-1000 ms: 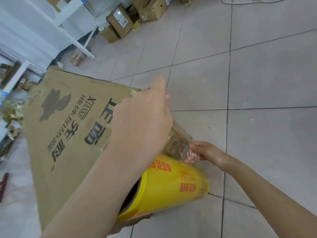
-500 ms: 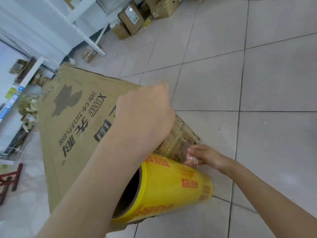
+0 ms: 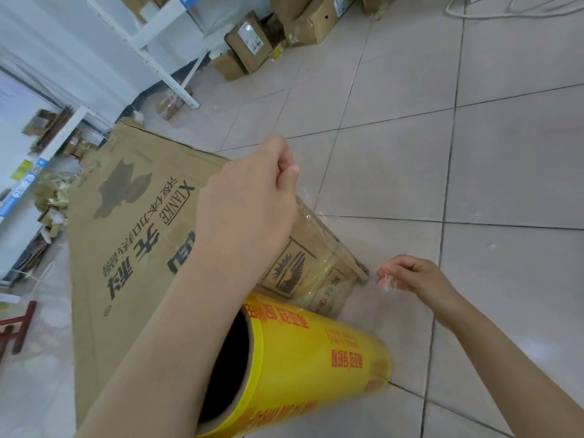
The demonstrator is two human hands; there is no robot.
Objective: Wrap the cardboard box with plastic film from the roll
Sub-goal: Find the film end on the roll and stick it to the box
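Grey tiled floor (image 3: 474, 153) fills the whole right side of the view. On it, left of centre, sits the big flat cardboard box (image 3: 126, 248), its broad printed face up towards the camera with "XIANKE" and large dark characters across it. Its narrow end face points right and carries handling symbols.

Behind the box, white shelving (image 3: 170, 82) runs along the wall at upper left.

Down at the bottom, the yellow film roll (image 3: 309, 368) lies on its side on the floor, tucked right against the box's near end. The dark hollow core faces the camera and red lettering runs along its skin. The left forearm crosses over that core opening.

Clear plastic film (image 3: 319, 248) is stretched over the box's end face, with the symbols showing through it. It runs from one hand to the other.

The left hand (image 3: 249, 203) is up at the box's top edge, fingers curled, thumb and forefinger pinching the film's upper corner. The right hand (image 3: 414, 273) is low, just beside the box's bottom corner but clear of it. Its fingertips are pinched on a crumpled bunch of the film's lower end.

Far back, a cluster of small cardboard parcels (image 3: 249, 42) sits at the foot of the shelving.
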